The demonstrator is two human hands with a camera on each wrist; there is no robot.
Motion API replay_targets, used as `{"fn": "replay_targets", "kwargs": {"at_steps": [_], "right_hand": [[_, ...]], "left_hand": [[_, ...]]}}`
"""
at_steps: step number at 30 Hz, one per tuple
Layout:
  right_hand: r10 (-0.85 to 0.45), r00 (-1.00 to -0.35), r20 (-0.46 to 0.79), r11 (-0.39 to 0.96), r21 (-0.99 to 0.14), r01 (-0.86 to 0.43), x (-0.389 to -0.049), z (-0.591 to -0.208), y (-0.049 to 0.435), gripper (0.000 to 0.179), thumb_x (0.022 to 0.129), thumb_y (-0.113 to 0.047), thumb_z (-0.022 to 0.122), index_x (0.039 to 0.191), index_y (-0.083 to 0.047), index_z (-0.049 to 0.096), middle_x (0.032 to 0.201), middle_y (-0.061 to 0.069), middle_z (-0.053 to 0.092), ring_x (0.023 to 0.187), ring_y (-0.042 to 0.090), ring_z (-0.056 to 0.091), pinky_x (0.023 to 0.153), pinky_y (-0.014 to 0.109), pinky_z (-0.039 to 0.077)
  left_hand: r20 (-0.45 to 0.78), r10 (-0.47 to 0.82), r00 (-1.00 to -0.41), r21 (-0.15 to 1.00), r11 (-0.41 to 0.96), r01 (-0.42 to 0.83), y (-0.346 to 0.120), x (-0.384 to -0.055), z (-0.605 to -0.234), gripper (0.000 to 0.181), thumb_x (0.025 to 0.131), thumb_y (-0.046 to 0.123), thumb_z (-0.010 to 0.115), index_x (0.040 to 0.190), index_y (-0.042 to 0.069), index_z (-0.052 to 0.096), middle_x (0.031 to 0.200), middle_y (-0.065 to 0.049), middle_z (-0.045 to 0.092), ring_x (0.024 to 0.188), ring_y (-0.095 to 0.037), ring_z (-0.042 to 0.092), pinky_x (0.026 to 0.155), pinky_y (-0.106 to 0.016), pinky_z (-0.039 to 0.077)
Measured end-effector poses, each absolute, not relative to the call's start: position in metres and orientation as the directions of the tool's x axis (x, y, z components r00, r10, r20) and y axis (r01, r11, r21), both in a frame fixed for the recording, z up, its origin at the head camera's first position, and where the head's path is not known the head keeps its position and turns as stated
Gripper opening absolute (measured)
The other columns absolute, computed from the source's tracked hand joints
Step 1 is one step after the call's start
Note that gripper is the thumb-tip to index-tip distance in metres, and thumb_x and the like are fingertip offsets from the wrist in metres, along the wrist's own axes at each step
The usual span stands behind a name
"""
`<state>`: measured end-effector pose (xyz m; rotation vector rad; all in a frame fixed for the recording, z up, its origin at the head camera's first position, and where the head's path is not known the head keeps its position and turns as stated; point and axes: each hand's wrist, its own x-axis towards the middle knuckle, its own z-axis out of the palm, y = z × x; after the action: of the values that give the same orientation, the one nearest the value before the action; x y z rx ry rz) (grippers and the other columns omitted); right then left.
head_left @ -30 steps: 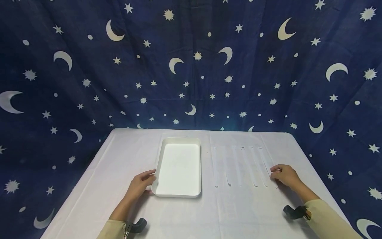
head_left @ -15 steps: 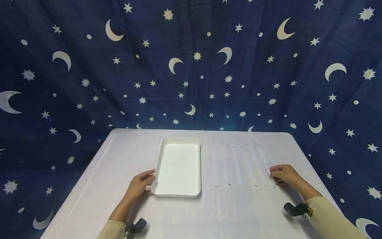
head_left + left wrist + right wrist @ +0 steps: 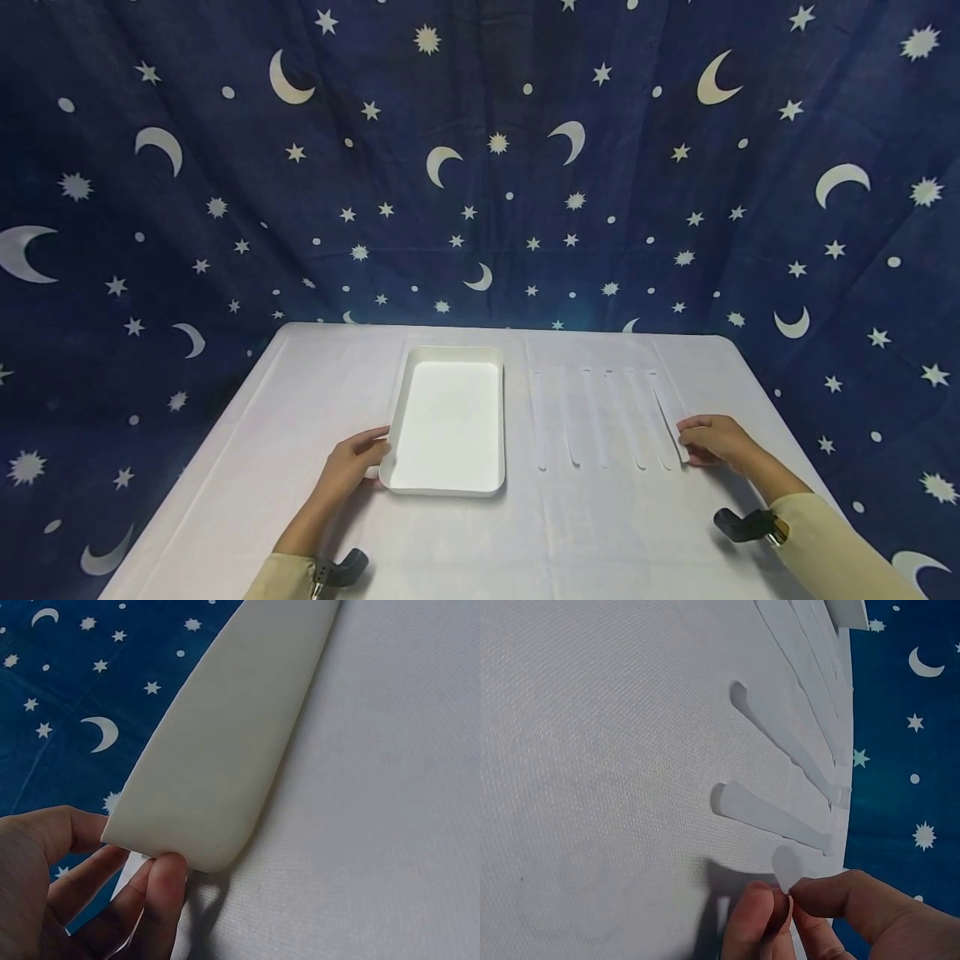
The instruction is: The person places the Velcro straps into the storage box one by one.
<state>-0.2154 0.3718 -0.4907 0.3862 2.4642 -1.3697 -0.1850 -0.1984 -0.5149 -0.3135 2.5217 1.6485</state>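
Observation:
A shallow white tray [image 3: 448, 425] with rounded corners lies left of the table's middle. My left hand [image 3: 354, 462] holds its left edge near the front corner; the left wrist view has fingertips at the rim and against the outer wall [image 3: 217, 750]. At the right end of a row of long thin white strips, my right hand [image 3: 718, 439] pinches the last strip [image 3: 670, 425] by its near end. That strip's rounded tip [image 3: 786, 866] stands up between thumb and fingers in the right wrist view, while its far end slants down towards the cloth.
Several more white strips [image 3: 597, 421] lie side by side between tray and right hand, barely standing out from the white tablecloth [image 3: 465, 550]. Behind the table hangs a dark blue curtain [image 3: 390, 275] with moons and stars. Each wrist wears a black mount [image 3: 742, 525].
The rightmost strip's near end has come up off the cloth in my right hand and shifted slightly left. My left hand and the tray have stayed in place.

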Motion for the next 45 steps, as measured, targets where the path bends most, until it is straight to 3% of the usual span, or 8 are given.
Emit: {"fn": "replay_targets", "kwargs": {"at_steps": [11, 20, 23, 27, 30, 37, 45], "right_hand": [[0.013, -0.899, -0.439, 0.415, -0.815, 0.404, -0.213, -0.483, 0.375, 0.050, 0.088, -0.007, 0.063, 0.127, 0.019, 0.046, 0.084, 0.001, 0.062, 0.075, 0.012, 0.059, 0.067, 0.028, 0.063], [-0.052, -0.879, -0.473, 0.312, -0.844, 0.436, -0.217, -0.471, 0.376, 0.055, 0.090, -0.004, 0.060, 0.132, 0.021, 0.035, 0.080, 0.000, 0.064, 0.070, 0.011, 0.066, 0.067, 0.026, 0.063], [-0.058, -0.879, -0.473, 0.290, -0.851, 0.438, -0.217, -0.468, 0.375, 0.054, 0.090, -0.003, 0.060, 0.131, 0.021, 0.035, 0.078, 0.001, 0.065, 0.068, 0.012, 0.067, 0.066, 0.026, 0.063], [-0.060, -0.881, -0.469, 0.274, -0.857, 0.437, -0.217, -0.463, 0.374, 0.055, 0.088, -0.002, 0.060, 0.131, 0.021, 0.035, 0.078, 0.001, 0.065, 0.068, 0.012, 0.068, 0.066, 0.026, 0.063], [-0.065, -0.882, -0.467, 0.266, -0.860, 0.436, -0.217, -0.462, 0.373, 0.053, 0.088, -0.002, 0.061, 0.130, 0.020, 0.037, 0.078, 0.000, 0.064, 0.069, 0.012, 0.068, 0.068, 0.027, 0.063], [-0.062, -0.885, -0.461, 0.249, -0.866, 0.434, -0.218, -0.458, 0.373, 0.051, 0.087, -0.003, 0.062, 0.129, 0.018, 0.040, 0.079, -0.002, 0.065, 0.070, 0.008, 0.066, 0.069, 0.028, 0.063], [-0.096, -0.890, -0.445, 0.258, -0.875, 0.410, -0.218, -0.449, 0.364, 0.065, 0.088, -0.003, 0.061, 0.137, 0.023, 0.027, 0.081, -0.002, 0.065, 0.072, 0.007, 0.066, 0.070, 0.026, 0.063]], "left_hand": [[-0.203, -0.098, -0.974, 0.876, 0.427, -0.225, -0.199, -0.183, -0.516, 0.049, 0.093, 0.029, 0.065, 0.135, 0.005, 0.058, 0.125, -0.024, 0.064, 0.102, -0.032, 0.068, 0.070, -0.036, 0.063], [-0.203, -0.097, -0.974, 0.884, 0.410, -0.225, -0.200, -0.182, -0.519, 0.049, 0.093, 0.027, 0.064, 0.136, 0.005, 0.057, 0.131, -0.025, 0.060, 0.113, -0.039, 0.063, 0.070, -0.035, 0.063], [-0.197, -0.093, -0.976, 0.880, 0.423, -0.217, -0.201, -0.181, -0.521, 0.049, 0.092, 0.027, 0.063, 0.136, 0.006, 0.057, 0.136, -0.024, 0.058, 0.123, -0.041, 0.057, 0.084, -0.042, 0.061], [-0.188, -0.085, -0.979, 0.880, 0.428, -0.206, -0.203, -0.180, -0.524, 0.050, 0.091, 0.026, 0.063, 0.137, 0.007, 0.056, 0.138, -0.021, 0.057, 0.130, -0.041, 0.050, 0.106, -0.057, 0.046], [-0.181, -0.078, -0.980, 0.894, 0.404, -0.197, -0.204, -0.180, -0.526, 0.051, 0.091, 0.024, 0.064, 0.138, 0.008, 0.055, 0.137, -0.021, 0.057, 0.131, -0.041, 0.050, 0.111, -0.062, 0.037], [-0.159, -0.061, -0.985, 0.915, 0.366, -0.170, -0.205, -0.178, -0.529, 0.052, 0.090, 0.023, 0.066, 0.139, 0.009, 0.055, 0.137, -0.020, 0.058, 0.130, -0.039, 0.052, 0.108, -0.058, 0.043], [-0.151, -0.049, -0.987, 0.932, 0.324, -0.159, -0.207, -0.177, -0.532, 0.051, 0.090, 0.023, 0.067, 0.138, 0.008, 0.055, 0.137, -0.021, 0.058, 0.125, -0.039, 0.056, 0.086, -0.040, 0.061]]}}
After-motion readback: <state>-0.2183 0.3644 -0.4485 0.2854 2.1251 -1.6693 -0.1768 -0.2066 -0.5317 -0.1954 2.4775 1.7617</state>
